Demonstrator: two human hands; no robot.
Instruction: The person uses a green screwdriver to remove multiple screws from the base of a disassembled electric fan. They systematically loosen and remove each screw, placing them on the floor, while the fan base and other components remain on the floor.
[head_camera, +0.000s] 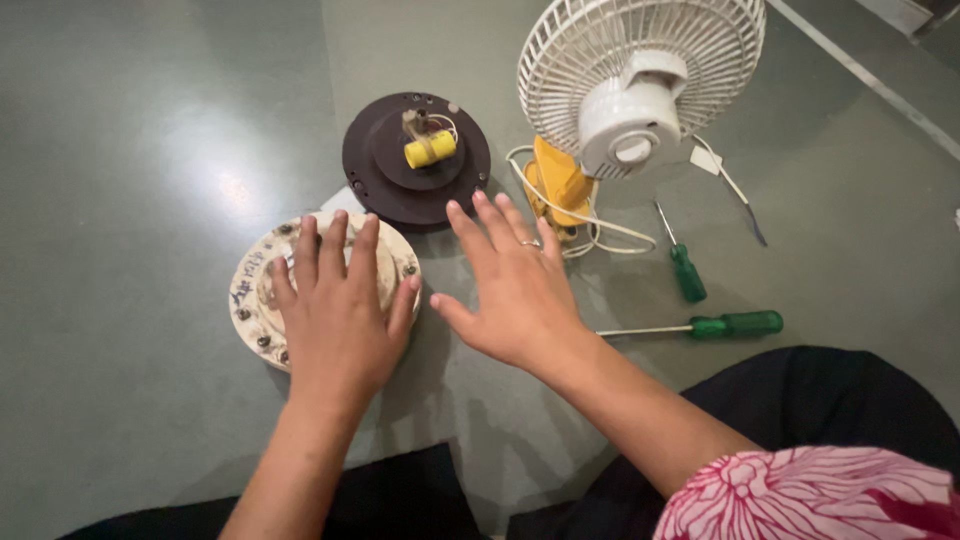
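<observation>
Left hand (340, 310) flat on cream motor cover (255, 290), overlapping its right edge.

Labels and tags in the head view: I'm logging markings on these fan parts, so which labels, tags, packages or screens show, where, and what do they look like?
Handwritten marks: dark strokes on the left rim of the round cream motor housing under the left hand.
Paper tag: small, white, right of the white table fan, on the floor by its cord.
No packages or screens show.
</observation>
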